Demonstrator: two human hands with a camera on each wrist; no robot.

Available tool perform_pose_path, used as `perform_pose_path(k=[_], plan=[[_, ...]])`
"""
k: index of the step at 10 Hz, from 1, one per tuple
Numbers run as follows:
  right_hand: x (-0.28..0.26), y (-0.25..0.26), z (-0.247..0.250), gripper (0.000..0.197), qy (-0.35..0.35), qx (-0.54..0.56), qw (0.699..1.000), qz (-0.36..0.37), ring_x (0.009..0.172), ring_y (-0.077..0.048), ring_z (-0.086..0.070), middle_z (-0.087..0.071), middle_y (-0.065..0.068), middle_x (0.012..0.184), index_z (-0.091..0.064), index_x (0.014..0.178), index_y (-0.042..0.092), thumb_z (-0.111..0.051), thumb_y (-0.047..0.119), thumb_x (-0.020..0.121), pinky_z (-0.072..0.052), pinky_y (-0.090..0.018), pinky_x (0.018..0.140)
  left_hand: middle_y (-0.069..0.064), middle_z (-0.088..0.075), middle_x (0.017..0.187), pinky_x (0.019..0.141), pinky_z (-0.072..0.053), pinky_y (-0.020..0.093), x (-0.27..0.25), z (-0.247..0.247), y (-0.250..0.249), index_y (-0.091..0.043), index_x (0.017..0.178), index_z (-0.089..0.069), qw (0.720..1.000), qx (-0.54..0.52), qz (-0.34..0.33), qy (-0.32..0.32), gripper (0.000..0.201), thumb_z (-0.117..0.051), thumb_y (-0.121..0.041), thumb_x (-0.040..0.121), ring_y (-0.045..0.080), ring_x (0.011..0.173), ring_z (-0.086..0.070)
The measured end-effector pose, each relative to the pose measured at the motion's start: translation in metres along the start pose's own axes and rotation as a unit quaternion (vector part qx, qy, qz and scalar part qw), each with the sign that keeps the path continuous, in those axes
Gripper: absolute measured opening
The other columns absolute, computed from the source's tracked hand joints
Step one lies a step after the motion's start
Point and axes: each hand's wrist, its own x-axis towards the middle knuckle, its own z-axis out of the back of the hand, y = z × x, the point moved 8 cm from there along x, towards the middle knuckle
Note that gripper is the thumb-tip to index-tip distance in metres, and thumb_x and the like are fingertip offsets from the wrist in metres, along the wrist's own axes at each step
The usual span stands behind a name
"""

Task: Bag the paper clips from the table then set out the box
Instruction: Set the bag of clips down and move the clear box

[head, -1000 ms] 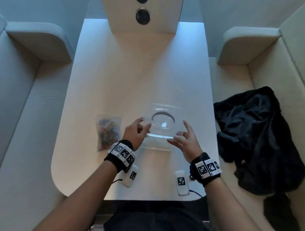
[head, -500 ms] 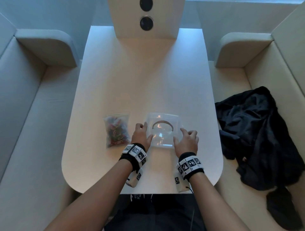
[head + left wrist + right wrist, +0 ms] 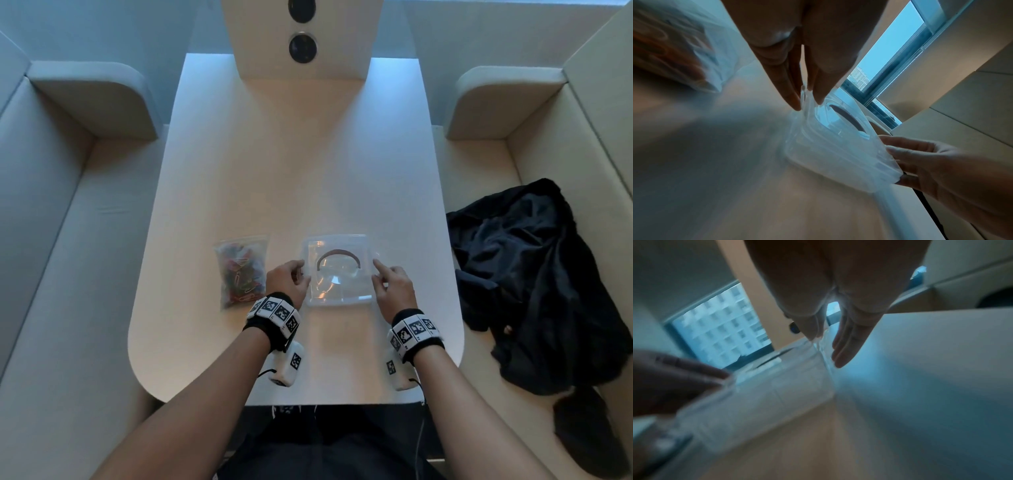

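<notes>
The box [image 3: 337,270] sits on the worktop [image 3: 294,164], toward its near edge. Just left of the box lies the bag [image 3: 241,269] with the paper clips [image 3: 239,274] inside. The left hand [image 3: 287,281] is at the box's left side, the right hand [image 3: 393,286] at its right side. A garment [image 3: 534,274] lies on the bench well right of the box.

Far half of the table [image 3: 291,154] bare and open to a reach, up to the upright panel [image 3: 301,37] at its far end; near the front edge the clear box [image 3: 337,270] sits mid-table, left hand [image 3: 287,282] and right hand [image 3: 392,286] touching its sides. Bag of paper clips [image 3: 241,269] lies just left of the left hand, narrow lane between; dark cloth [image 3: 534,281] heaped on the right seat, off the table.
</notes>
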Motion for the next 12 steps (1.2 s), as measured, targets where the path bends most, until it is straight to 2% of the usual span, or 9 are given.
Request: perform_pose_path(k=[1,3,4,7,8,9,10,11,12], plan=[[0.004,-0.005,0.006,0.035,-0.003,0.095,0.995,-0.040,0.080,-0.016,-0.066,-0.068,-0.005,0.095,-0.066,0.123,0.016,-0.066,0.014,0.088,-0.056,-0.037,0.087,0.012,-0.071,0.108,0.091,-0.049,0.024,0.001,0.001,-0.001,-0.005,0.122,-0.068,1.000,0.002,0.000,-0.009,0.041,-0.076,-0.010,0.082,0.024,0.097,-0.068],[0.009,-0.035,0.002,0.051,-0.004,0.216,0.960,-0.176,0.077,-0.015,-0.073,-0.074,0.003,0.083,-0.066,0.120,0.020,-0.079,0.021,0.072,-0.059,-0.040,0.083,0.004,-0.071,0.094,0.085,-0.052,0.022,0.007,0.003,0.015,-0.007,0.128,-0.061,0.988,-0.107,0.108,-0.020,0.057,-0.083,-0.004,0.075,0.014,0.084,-0.065],[0.008,-0.038,-0.002,0.031,-0.022,0.200,0.963,-0.181,0.080,-0.014,-0.073,-0.075,0.004,0.085,-0.075,0.104,0.021,-0.078,0.022,0.073,-0.058,-0.039,0.087,0.010,-0.073,0.101,0.083,-0.050,0.019,0.010,0.002,0.020,-0.002,0.119,-0.069,0.982,-0.120,0.146,-0.017,0.048,-0.083,-0.002,0.074,0.014,0.085,-0.065],[0.000,0.000,0.006,0.023,-0.073,0.006,0.995,-0.066,0.085,-0.021,-0.071,-0.075,-0.005,0.099,-0.075,0.107,0.014,-0.065,0.020,0.087,-0.055,-0.030,0.086,0.013,-0.073,0.114,0.099,-0.052,0.032,0.005,-0.002,0.002,-0.004,0.117,-0.071,0.997,0.018,0.068,-0.023,0.034,-0.075,-0.011,0.084,0.025,0.106,-0.068],[0.002,0.004,0.005,0.023,-0.033,-0.030,0.996,-0.080,0.089,-0.024,-0.070,-0.075,-0.006,0.098,-0.074,0.107,0.014,-0.062,0.017,0.088,-0.056,-0.033,0.086,0.012,-0.073,0.114,0.097,-0.053,0.032,-0.001,0.001,-0.001,-0.006,0.123,-0.068,0.999,0.012,0.048,0.000,0.039,-0.074,-0.013,0.085,0.024,0.102,-0.069],[0.014,0.015,0.017,0.036,0.072,-0.109,0.984,-0.123,0.108,-0.025,-0.064,-0.069,-0.005,0.116,-0.065,0.122,0.018,-0.062,0.022,0.086,-0.049,-0.031,0.096,0.006,-0.071,0.104,0.087,-0.054,0.030,-0.020,0.011,0.006,-0.014,0.126,-0.065,0.999,0.006,0.033,0.033,0.040,-0.072,-0.022,0.088,0.019,0.088,-0.068],[0.037,0.096,0.071,0.040,0.110,-0.070,0.990,-0.052,0.107,-0.020,-0.063,-0.069,-0.003,0.117,-0.062,0.127,0.021,-0.066,0.029,0.087,-0.046,-0.031,0.099,0.000,-0.069,0.085,0.079,-0.055,0.028,-0.052,0.031,0.023,-0.025,0.105,-0.068,0.997,0.026,0.003,0.069,0.017,-0.070,-0.031,0.089,0.011,0.073,-0.062],[0.038,0.227,0.172,0.032,0.034,-0.017,0.993,0.114,0.092,-0.014,-0.066,-0.072,0.002,0.107,-0.066,0.120,0.026,-0.066,0.031,0.089,-0.050,-0.032,0.096,-0.009,-0.066,0.066,0.074,-0.055,0.027,-0.094,0.049,0.076,-0.037,0.075,-0.063,0.986,0.100,0.015,0.134,0.013,-0.070,-0.043,0.084,0.000,0.061,-0.058],[-0.011,0.351,0.293,0.028,-0.039,0.121,0.952,0.279,0.090,-0.015,-0.071,-0.072,0.003,0.106,-0.067,0.119,0.029,-0.065,0.029,0.091,-0.057,-0.035,0.088,-0.016,-0.064,0.055,0.071,-0.056,0.025,-0.117,0.076,0.137,-0.035,0.059,-0.061,0.983,0.131,0.060,0.115,0.031,-0.063,-0.065,0.067,-0.002,0.057,-0.061]])
